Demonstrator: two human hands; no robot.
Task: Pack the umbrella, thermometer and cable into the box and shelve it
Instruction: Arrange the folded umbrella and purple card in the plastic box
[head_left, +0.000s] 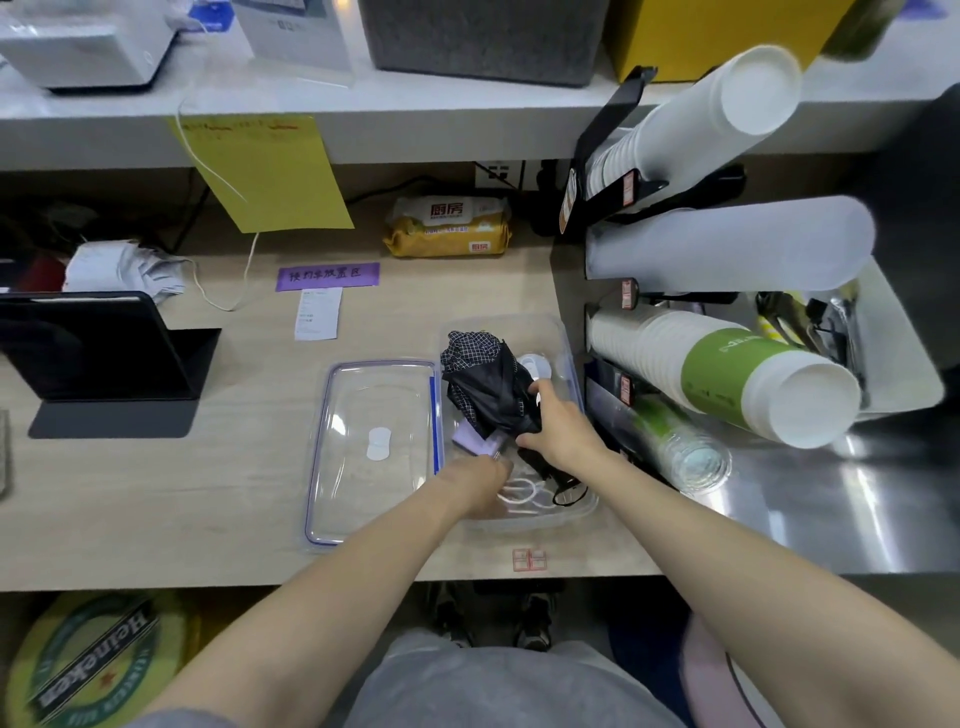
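Black umbrella (491, 384) and white cable (519, 491) are lying in the box (574, 364) while the right hand (563, 428) is gripping the umbrella, the left hand (480, 480) is pinching something small, and the lid (374, 452) is waiting beside.

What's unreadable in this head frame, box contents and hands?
- Left hand fingertips: head view, inside the box, blurred; grip unclear.
- Thermometer: mostly hidden by the umbrella.
- Cable: partly hidden by both hands.
- Right hand on umbrella: finger curl unclear.
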